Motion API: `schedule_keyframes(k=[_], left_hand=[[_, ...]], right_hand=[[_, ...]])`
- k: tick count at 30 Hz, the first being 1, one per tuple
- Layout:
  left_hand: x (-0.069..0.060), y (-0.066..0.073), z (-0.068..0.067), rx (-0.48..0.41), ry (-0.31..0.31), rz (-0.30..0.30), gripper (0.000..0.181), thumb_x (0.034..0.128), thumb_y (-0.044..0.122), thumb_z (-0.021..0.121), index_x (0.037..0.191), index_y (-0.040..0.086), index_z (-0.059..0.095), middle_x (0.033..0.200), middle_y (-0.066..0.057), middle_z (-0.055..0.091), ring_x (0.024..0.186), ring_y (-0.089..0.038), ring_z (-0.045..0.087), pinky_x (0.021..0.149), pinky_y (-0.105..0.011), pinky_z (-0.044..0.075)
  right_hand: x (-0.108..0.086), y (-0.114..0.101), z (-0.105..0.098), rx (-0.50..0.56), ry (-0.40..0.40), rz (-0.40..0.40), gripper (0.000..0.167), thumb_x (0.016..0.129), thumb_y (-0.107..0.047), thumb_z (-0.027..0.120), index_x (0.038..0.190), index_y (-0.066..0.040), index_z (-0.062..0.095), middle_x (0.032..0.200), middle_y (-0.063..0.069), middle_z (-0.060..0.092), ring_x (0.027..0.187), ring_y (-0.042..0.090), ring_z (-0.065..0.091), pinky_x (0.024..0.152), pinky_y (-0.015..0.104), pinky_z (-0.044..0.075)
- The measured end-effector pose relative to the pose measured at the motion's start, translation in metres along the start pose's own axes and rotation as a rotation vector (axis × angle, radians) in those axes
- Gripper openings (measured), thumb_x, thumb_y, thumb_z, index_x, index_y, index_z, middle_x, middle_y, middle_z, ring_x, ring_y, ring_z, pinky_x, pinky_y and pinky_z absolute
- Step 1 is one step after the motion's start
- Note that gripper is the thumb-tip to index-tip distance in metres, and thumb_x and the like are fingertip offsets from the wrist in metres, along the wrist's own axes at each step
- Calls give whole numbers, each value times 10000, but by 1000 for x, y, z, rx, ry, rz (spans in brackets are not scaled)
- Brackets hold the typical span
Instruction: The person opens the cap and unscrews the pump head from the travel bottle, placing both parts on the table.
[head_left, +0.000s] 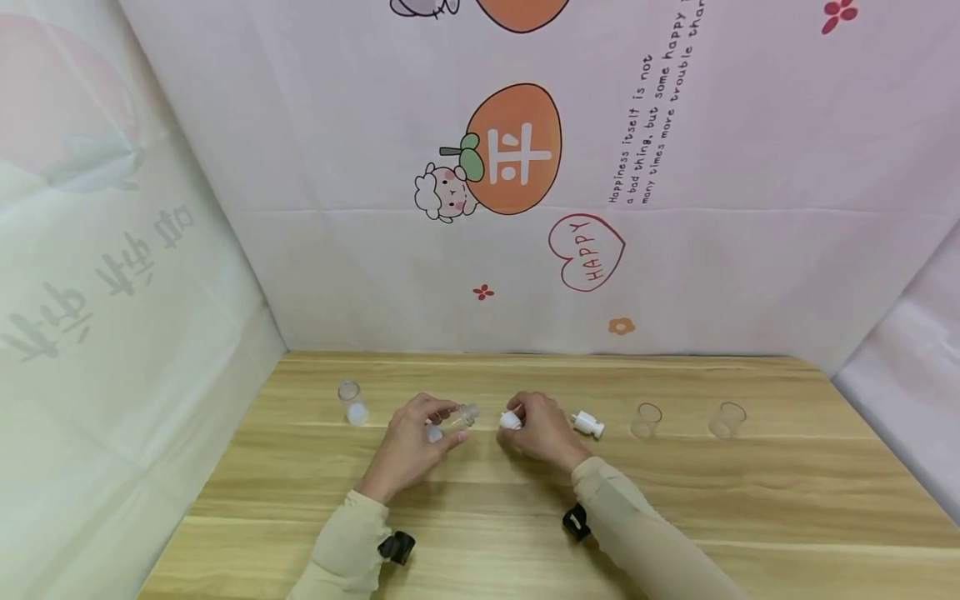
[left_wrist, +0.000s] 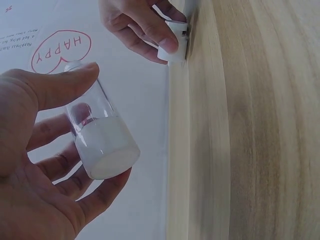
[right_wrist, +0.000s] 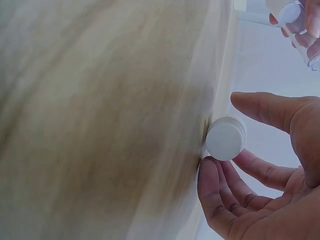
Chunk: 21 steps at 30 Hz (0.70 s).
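My left hand (head_left: 417, 437) holds a small clear bottle (left_wrist: 102, 130) between thumb and fingers, tilted, its neck towards the right. The bottle's lower part is white; whether that is its contents or its base I cannot tell. To the right, my right hand (head_left: 542, 427) is around a small white cap-like piece (right_wrist: 225, 139) at the table surface. In the right wrist view its thumb stands apart from this piece, while the other fingers lie close against it. A second white piece, a pump head (head_left: 588, 424), lies just right of that hand.
Another clear container (head_left: 351, 403) with a white bottom is on the wooden table (head_left: 480, 517) at the left. Two clear cups (head_left: 647, 420) (head_left: 727, 420) stand on the right. A printed cloth (head_left: 360, 250) hangs behind the table's back edge.
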<state>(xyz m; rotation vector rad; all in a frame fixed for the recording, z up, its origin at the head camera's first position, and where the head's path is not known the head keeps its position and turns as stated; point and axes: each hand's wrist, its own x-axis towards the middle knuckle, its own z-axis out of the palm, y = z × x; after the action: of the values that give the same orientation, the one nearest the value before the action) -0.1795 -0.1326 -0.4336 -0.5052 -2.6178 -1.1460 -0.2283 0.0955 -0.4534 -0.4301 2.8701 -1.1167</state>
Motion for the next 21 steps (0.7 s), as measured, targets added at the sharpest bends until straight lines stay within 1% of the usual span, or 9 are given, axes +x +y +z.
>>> schedule_keyframes(k=[5, 12, 18, 21], left_hand=[[-1, 0, -1, -30, 29, -44, 345, 842, 162, 850, 1154, 79, 727, 1043, -66, 664, 962, -247, 646, 811, -397, 538], [0, -4, -1, -47, 33, -83, 361, 864, 185, 832, 1170, 58, 687, 1076, -117, 662, 963, -222, 608, 821, -382, 520], [3, -6, -1, -118, 27, -155, 366, 893, 175, 804, 1191, 52, 631, 1099, -120, 657, 1001, -270, 609, 827, -400, 508], [5, -8, -1, -153, 31, -193, 368, 901, 178, 796, 1193, 54, 609, 1109, -125, 656, 1018, -265, 606, 845, -414, 504]], right_hand=[[-4, -1, -3, -13, 18, 16, 424, 808, -152, 870, 1144, 27, 684, 1002, 111, 672, 900, 255, 628, 793, 442, 529], [-14, -4, -11, -40, 42, 29, 459, 821, -204, 869, 1184, 7, 682, 1036, 130, 643, 934, 282, 611, 795, 452, 518], [-24, -6, -22, -20, 56, 24, 477, 820, -205, 867, 1212, -10, 677, 1066, 133, 635, 951, 288, 618, 783, 441, 521], [-28, -6, -26, -22, 60, 29, 490, 807, -211, 876, 1214, -24, 679, 1074, 131, 637, 940, 285, 622, 770, 423, 520]])
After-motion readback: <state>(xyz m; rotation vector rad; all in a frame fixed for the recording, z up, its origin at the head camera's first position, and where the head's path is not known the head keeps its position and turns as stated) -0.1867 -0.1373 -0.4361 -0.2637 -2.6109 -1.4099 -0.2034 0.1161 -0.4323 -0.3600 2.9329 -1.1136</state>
